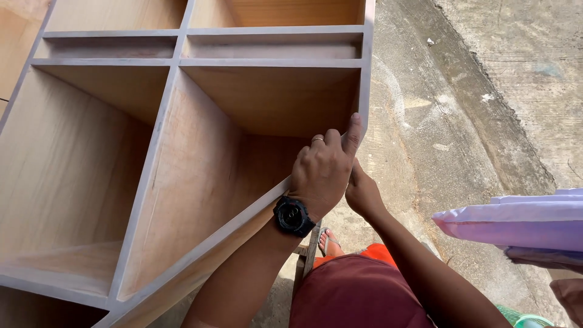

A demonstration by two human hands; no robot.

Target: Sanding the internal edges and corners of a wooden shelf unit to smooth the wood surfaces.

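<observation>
A large wooden cabinet frame (182,158) with several open compartments and pale grey front edges fills the left of the head view. My left hand (325,173), with a black watch on the wrist and a ring on one finger, grips the frame's right-hand edge near its lower corner, fingers curled over the rim. My right hand (362,193) is tucked just behind it on the outer side of the same panel, mostly hidden by the left hand. My foot in a sandal (328,241) shows below the hands.
Rough concrete ground (449,121) lies to the right of the cabinet. A pale purple folded sheet or bag (516,222) juts in at the right edge, with another person's hand (571,294) below it. A green object (525,319) sits at the bottom right.
</observation>
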